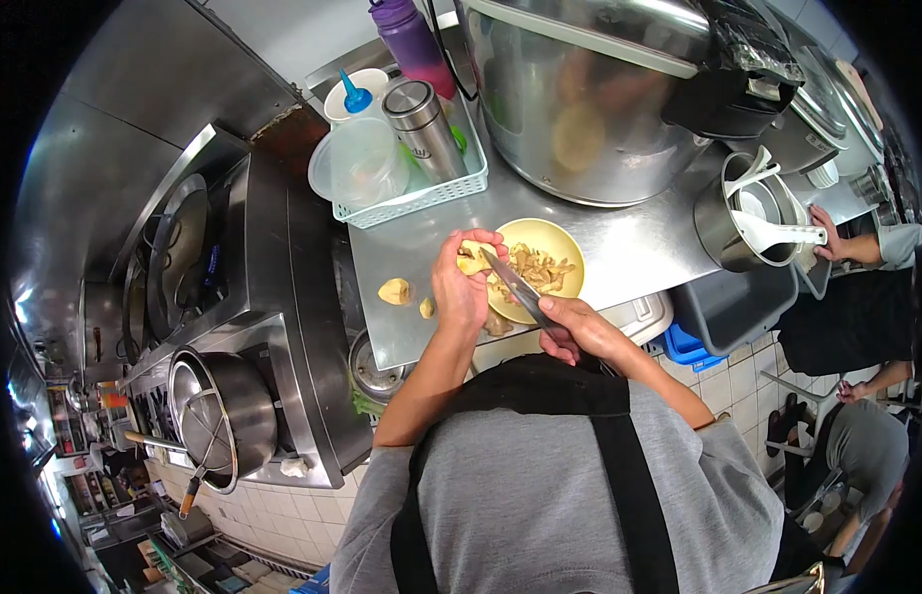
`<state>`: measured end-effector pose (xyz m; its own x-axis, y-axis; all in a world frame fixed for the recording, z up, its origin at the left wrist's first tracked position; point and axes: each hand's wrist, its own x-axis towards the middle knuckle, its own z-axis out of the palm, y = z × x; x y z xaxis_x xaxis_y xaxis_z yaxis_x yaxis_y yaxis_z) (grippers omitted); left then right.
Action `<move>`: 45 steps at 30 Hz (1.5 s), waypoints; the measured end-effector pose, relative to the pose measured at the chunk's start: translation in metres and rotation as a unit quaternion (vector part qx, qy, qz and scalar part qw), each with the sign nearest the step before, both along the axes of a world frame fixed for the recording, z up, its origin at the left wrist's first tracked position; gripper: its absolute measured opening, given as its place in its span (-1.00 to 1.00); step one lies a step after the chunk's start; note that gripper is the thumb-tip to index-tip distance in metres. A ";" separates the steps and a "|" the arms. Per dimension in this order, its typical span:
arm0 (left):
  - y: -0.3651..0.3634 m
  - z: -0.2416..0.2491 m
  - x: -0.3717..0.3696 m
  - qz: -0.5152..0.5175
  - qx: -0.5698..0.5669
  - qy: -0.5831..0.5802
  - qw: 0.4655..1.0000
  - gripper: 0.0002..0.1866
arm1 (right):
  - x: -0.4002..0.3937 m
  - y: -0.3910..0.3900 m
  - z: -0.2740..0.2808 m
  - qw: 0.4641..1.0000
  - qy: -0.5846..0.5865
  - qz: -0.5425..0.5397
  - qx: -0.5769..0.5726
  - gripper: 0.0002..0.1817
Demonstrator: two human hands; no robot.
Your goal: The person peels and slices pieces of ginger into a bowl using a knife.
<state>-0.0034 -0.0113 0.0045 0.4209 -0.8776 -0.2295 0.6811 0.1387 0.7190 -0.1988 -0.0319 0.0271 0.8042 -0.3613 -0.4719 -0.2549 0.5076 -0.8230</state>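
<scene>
1. I have the left hand point(461, 289) raised over the steel table point(619, 252), its fingers curled closed around a pale yellow root piece point(471, 261) that looks like ginger.
2. My right hand point(578, 332) is wrapped firmly around a knife point(521, 290), thumb lying along it; the blade slants up and left, its tip at the root piece. I cannot tell whether the edge is cutting into it.
3. The root piece sits just beside the left edge of a yellow plate point(536, 235), above the table.
4. On the plate I see a loose heap of brownish-yellow scraps point(542, 272).
5. Left of the hands, a larger yellow chunk point(394, 291) lies on the table, with a smaller chunk point(427, 308) near it, partly behind the left wrist.
6. Beyond the hands I make out a pale basket point(411, 206) holding a metal flask point(428, 139) and plastic tubs point(367, 163); to its right stands a big steel cooker point(580, 129).
7. Farther right, a steel pot point(716, 238) holds white ladles point(778, 234), and a co-worker's hand point(827, 235) is beside their handles; its grip I cannot tell.
</scene>
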 end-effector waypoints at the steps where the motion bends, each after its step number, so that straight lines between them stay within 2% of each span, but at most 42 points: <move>1: 0.000 0.000 0.001 -0.011 -0.003 0.007 1.000 -0.61 | 0.001 0.000 0.001 1.000 0.003 0.002 -0.003 -0.40; 12: -0.005 0.003 0.013 -0.100 -0.004 0.053 0.994 -0.59 | 0.002 0.001 -0.018 0.999 -0.011 0.032 -0.024 -0.38; 15: -0.010 -0.003 0.022 -0.167 -0.014 0.032 0.985 -0.60 | 0.003 0.003 -0.011 1.000 -0.015 0.008 0.000 -0.38; 18: -0.012 -0.005 0.022 -0.216 -0.018 0.110 0.970 -0.58 | 0.003 0.001 -0.017 0.999 -0.013 0.034 0.015 -0.35; 21: -0.016 -0.003 0.016 -0.194 0.010 0.109 0.975 -0.52 | 0.001 -0.001 -0.018 0.999 -0.021 0.022 0.036 -0.32; 24: -0.019 0.001 0.013 -0.137 0.070 0.084 0.985 -0.46 | -0.005 -0.005 -0.011 0.990 -0.091 -0.043 0.094 -0.36; 25: -0.017 -0.008 0.022 -0.184 0.037 0.064 0.980 -0.48 | -0.008 -0.008 -0.011 0.989 -0.091 -0.062 0.098 -0.38; 28: -0.015 -0.008 0.022 -0.194 0.065 0.019 0.979 -0.54 | -0.017 -0.014 -0.013 0.995 -0.063 -0.068 0.026 -0.38; 31: -0.014 -0.012 0.021 -0.202 0.016 0.059 0.977 -0.58 | -0.022 -0.008 -0.013 0.999 -0.018 -0.036 0.017 -0.39; 37: -0.009 0.004 0.003 -0.188 0.043 0.048 0.980 -0.57 | -0.015 -0.003 -0.010 1.000 0.001 0.012 0.006 -0.39; 40: -0.005 0.001 0.008 -0.148 0.057 -0.019 0.987 -0.55 | -0.019 -0.007 -0.016 0.998 -0.007 -0.041 0.038 -0.37; 45: 0.008 0.002 0.019 -0.199 0.093 -0.121 0.968 -0.54 | -0.024 -0.008 -0.022 0.999 0.022 -0.019 -0.038 -0.36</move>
